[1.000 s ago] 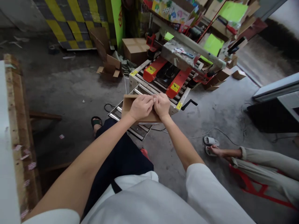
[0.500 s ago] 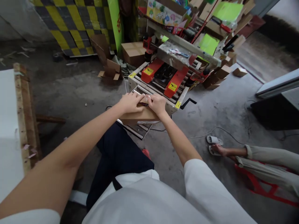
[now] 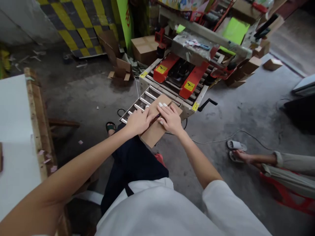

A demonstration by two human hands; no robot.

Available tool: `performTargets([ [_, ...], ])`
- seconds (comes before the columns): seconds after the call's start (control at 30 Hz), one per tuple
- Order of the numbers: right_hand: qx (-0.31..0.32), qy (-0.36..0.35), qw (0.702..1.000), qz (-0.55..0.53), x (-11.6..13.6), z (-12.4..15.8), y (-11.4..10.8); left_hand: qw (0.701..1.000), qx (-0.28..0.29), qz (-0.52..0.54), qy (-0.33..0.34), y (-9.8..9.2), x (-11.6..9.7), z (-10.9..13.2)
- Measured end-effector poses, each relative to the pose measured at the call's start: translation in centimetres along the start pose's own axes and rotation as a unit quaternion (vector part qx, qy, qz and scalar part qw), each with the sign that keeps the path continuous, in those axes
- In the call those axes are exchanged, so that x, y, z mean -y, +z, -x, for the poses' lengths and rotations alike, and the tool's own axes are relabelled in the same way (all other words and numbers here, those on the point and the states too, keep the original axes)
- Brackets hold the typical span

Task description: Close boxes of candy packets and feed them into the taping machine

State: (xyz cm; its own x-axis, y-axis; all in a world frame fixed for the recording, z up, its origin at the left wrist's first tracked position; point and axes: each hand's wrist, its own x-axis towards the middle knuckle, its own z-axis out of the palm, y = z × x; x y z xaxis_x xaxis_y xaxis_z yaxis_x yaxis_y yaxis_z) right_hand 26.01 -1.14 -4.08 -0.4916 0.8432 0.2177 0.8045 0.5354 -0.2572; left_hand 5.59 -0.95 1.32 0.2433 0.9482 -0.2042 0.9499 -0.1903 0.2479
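A small brown cardboard box sits at an angle at the near end of the roller conveyor, its top flaps folded inward with a narrow dark gap between them. My left hand rests against the box's left side and top flap, fingers stretched and thumb toward the gap. Flat on the right part of the top lies my right hand, its fingers extended over the flaps. What is inside the box is mostly hidden.
Beyond the rollers stands a carton-sealing machine with red side guides and a black crank. A white-topped wooden table is at left. At right, a seated person's legs extend near a cable.
The box has turned from lying crosswise to a diagonal, showing more of its top. My right hand has gone from curled fingers to flat on the flaps. The view has shifted.
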Motion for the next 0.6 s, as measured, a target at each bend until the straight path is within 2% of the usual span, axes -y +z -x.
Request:
performTargets([
  [0.07, 0.008, -0.019, 1.000, 0.001, -0.7, -0.1, -0.2, 0.990, 0.041, 0.134, 0.020, -0.2, 1.0, -0.9],
  [0.1, 0.008, -0.022, 1.000, 0.005, -0.7, 0.0, -0.2, 0.970, 0.081, 0.227, 0.035, -0.2, 1.6, -1.5],
  [0.17, -0.005, -0.009, 1.000, 0.014, -0.4, 0.4, -0.1, 0.897, 0.162, 0.408, 0.055, 0.4, 2.5, -2.7],
  [0.2, -0.015, 0.005, 1.000, 0.020, -0.3, 0.5, -0.1, 0.861, 0.183, 0.471, 0.058, 1.0, 2.8, -3.0],
  [0.23, -0.024, 0.018, 0.999, 0.024, -0.3, 0.4, 0.0, 0.837, 0.183, 0.513, 0.058, 1.6, 2.9, -3.2],
  [0.3, -0.030, 0.030, 0.999, 0.029, -1.0, -0.4, -0.1, 0.822, 0.126, 0.553, 0.057, 3.2, 2.6, -3.2],
  [0.4, 0.005, 0.007, 1.000, 0.026, -3.2, -2.5, -0.6, 0.819, 0.020, 0.573, 0.040, 5.2, 1.5, -2.9],
  [0.47, 0.024, 0.023, 0.999, 0.030, -3.7, -3.3, -0.9, 0.819, -0.021, 0.572, 0.022, 5.9, 0.8, -3.1],
  [0.53, 0.024, 0.074, 0.996, 0.037, -2.3, -2.7, -1.0, 0.818, -0.031, 0.574, 0.018, 6.1, 0.3, -3.4],
  [0.6, 0.036, 0.105, 0.993, 0.039, 0.8, -0.5, -0.9, 0.814, -0.030, 0.579, 0.025, 6.2, 0.1, -3.6],
])
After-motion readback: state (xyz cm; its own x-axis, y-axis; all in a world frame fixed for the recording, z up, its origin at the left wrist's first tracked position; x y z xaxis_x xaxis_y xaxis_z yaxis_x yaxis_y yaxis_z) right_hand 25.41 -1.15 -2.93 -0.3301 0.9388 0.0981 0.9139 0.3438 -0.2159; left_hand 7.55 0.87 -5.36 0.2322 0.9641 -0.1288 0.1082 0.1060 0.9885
